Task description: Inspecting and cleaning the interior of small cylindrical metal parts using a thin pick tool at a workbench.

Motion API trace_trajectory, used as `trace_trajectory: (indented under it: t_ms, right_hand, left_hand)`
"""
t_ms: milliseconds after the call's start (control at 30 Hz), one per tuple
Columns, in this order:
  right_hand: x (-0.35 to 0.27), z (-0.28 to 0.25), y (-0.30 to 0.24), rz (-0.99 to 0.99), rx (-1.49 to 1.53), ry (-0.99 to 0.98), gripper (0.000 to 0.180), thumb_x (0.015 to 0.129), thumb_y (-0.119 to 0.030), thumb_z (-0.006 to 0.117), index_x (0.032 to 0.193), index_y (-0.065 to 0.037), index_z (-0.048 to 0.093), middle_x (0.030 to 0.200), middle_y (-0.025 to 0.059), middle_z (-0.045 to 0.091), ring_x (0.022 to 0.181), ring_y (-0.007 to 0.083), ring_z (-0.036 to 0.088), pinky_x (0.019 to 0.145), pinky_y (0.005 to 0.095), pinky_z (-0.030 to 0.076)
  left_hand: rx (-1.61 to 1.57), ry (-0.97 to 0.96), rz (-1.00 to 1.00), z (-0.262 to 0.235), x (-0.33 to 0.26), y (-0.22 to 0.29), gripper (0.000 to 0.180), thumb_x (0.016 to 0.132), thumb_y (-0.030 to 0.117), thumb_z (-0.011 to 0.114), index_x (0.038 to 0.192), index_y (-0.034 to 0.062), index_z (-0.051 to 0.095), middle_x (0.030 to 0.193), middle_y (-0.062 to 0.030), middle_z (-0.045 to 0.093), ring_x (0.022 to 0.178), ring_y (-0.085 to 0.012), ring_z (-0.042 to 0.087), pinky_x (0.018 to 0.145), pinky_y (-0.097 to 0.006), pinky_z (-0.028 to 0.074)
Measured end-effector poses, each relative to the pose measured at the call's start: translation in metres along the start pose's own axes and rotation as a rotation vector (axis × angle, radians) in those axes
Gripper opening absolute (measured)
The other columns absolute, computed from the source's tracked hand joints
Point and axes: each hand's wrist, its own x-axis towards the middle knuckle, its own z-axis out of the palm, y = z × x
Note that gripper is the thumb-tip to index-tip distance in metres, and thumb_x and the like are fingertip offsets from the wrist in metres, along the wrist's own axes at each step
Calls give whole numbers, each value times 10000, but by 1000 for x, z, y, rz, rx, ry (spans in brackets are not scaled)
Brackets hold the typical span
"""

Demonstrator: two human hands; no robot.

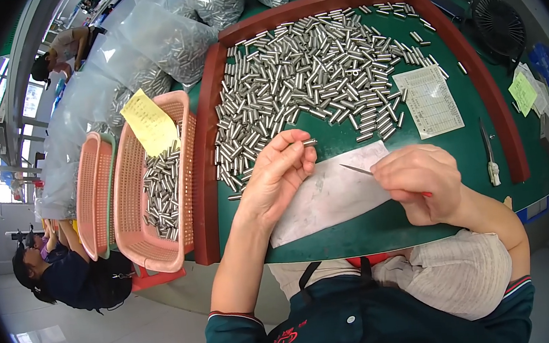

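Note:
My left hand (278, 174) pinches a small metal cylinder (310, 142) between thumb and fingertips, its end poking out to the right. In my right hand (423, 182) is a thin pointed metal tool (356, 169); its tip points left toward the cylinder, apart from it. A bit of red shows between the right fingers, perhaps the tool's handle. Under both hands lies a whitish, smudged sheet (331, 199) on the green tabletop. Beyond them spreads a large heap of similar metal cylinders (304, 68).
A dark red wooden border (208, 205) frames the heap. Left of it stands a pink basket (135, 233) of cylinders with a yellow paper (149, 123). A printed sheet (429, 101), a slim tool (489, 152) and a black fan (497, 27) are rightward. Filled plastic bags (170, 42) line the back.

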Motion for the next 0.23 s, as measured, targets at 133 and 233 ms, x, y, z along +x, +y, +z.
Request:
trace_trajectory:
  t_ms: [133, 233]
  right_hand:
    - [-1, -6, -1, 139, -31, -43, 105, 706, 22, 612, 758, -25, 533, 639, 65, 547, 483, 204, 517, 417, 267, 385]
    - [-4, -4, 1, 27, 89, 124, 75, 763, -24, 612, 810, -12, 554, 705, 71, 599, 608, 240, 618, 533, 261, 501]
  left_hand:
    - [-7, -40, -25, 0, 2, 0, 166, 848, 83, 556, 1001, 28, 525, 770, -38, 543, 692, -97, 497, 653, -214, 408]
    - [-53, -74, -70, -5, 1, -2, 194, 850, 108, 559, 1024, 33, 514, 764, -55, 538, 706, -127, 496, 686, -237, 399]
